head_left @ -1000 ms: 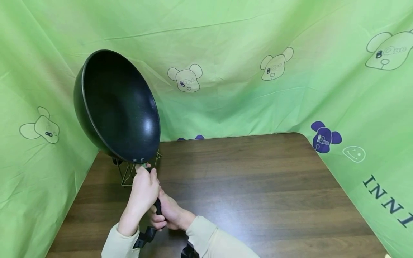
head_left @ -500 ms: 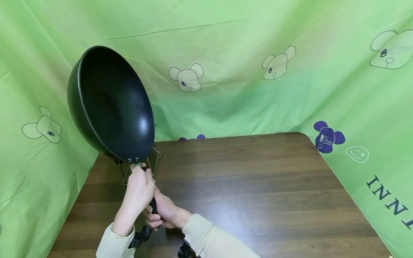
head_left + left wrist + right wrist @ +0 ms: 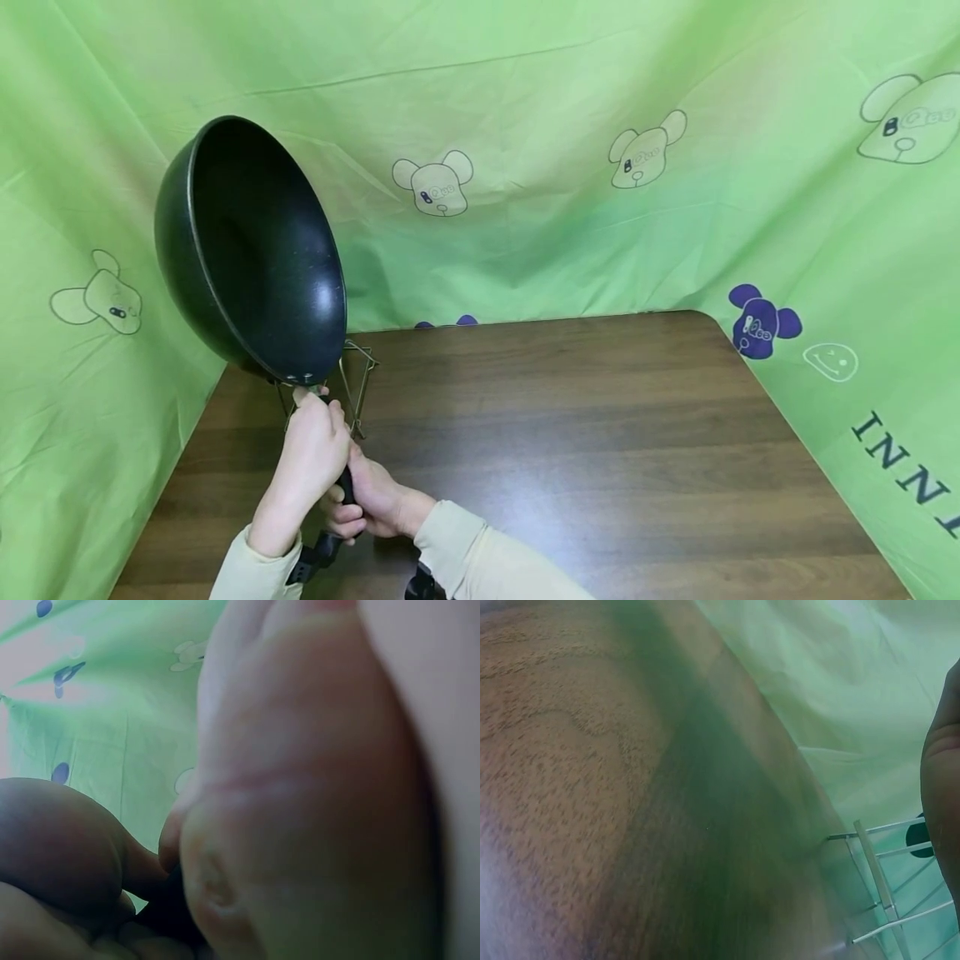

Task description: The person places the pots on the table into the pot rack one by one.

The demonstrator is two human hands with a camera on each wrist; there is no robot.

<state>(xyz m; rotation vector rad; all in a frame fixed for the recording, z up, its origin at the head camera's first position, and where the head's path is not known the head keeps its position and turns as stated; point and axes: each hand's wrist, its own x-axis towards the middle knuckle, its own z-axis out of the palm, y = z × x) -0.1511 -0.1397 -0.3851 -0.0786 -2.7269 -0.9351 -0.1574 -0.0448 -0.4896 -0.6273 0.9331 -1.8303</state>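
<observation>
A deep black wok [image 3: 262, 258] is held up at the left of the head view, tilted so that its hollow faces right and toward me. My left hand [image 3: 311, 446] grips the handle just below the rim. Lower down, my right hand [image 3: 381, 497] curls its fingers round the black handle [image 3: 347, 487] near its end. The left wrist view is mostly filled by blurred skin of the hand [image 3: 300, 780]. Partly hidden behind the wok stands a thin metal wire rack [image 3: 365, 390], also seen in the right wrist view as a wire frame [image 3: 874, 870].
Under the hands lies a brown wood-grain table [image 3: 585, 433]. A green cloth [image 3: 525, 92] printed with bear heads hangs behind it and along both sides. Camera straps sit at both wrists over pale sleeves [image 3: 495, 554].
Both hands have carried the wok a little to the left, and it has turned slightly more side-on. More of the wire rack shows at its right. Both hands keep their grip on the handle.
</observation>
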